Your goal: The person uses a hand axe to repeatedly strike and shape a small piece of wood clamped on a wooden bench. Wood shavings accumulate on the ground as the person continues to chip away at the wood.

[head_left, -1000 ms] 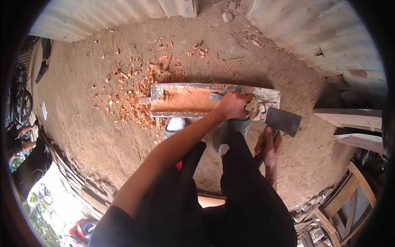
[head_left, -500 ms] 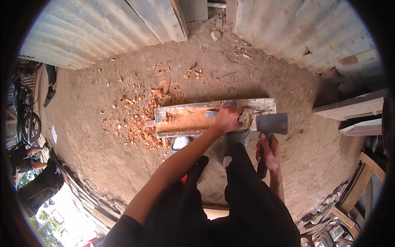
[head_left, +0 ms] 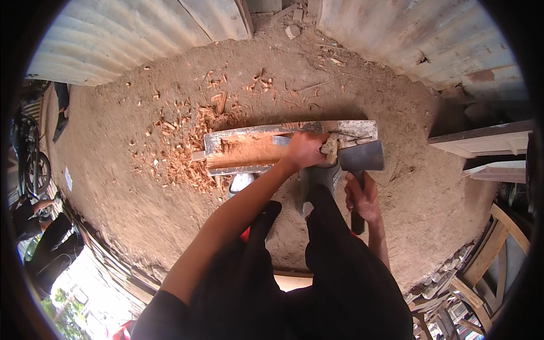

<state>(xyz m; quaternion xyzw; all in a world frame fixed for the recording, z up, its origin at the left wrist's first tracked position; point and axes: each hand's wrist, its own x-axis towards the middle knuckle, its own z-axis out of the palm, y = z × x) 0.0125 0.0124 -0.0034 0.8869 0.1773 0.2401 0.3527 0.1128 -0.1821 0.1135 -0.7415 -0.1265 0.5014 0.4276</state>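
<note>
A long wooden block (head_left: 357, 129) with worn white paint lies on the ground in front of me, its middle cut into a reddish hollow. My left hand (head_left: 306, 149) is closed around a chisel (head_left: 280, 140). Its grey flat blade points left into the hollow, and the frayed wooden butt of its handle sticks out right of my fist. In my right hand (head_left: 364, 197) I grip the handle of a hatchet-like tool with a broad dark metal head. That head is just right of the chisel's butt, over the block's right end.
Reddish wood chips (head_left: 195, 133) are scattered left of and behind the block. My feet are close to its near side. Corrugated metal sheets (head_left: 419, 45) stand at the back. Wooden panels (head_left: 481, 141) and frames lie at right. A motorcycle (head_left: 35, 153) and people are far left.
The hatchet's head has come slightly left, nearer the chisel's butt. My left hand keeps its hold on the chisel. The whole view has shifted a little.
</note>
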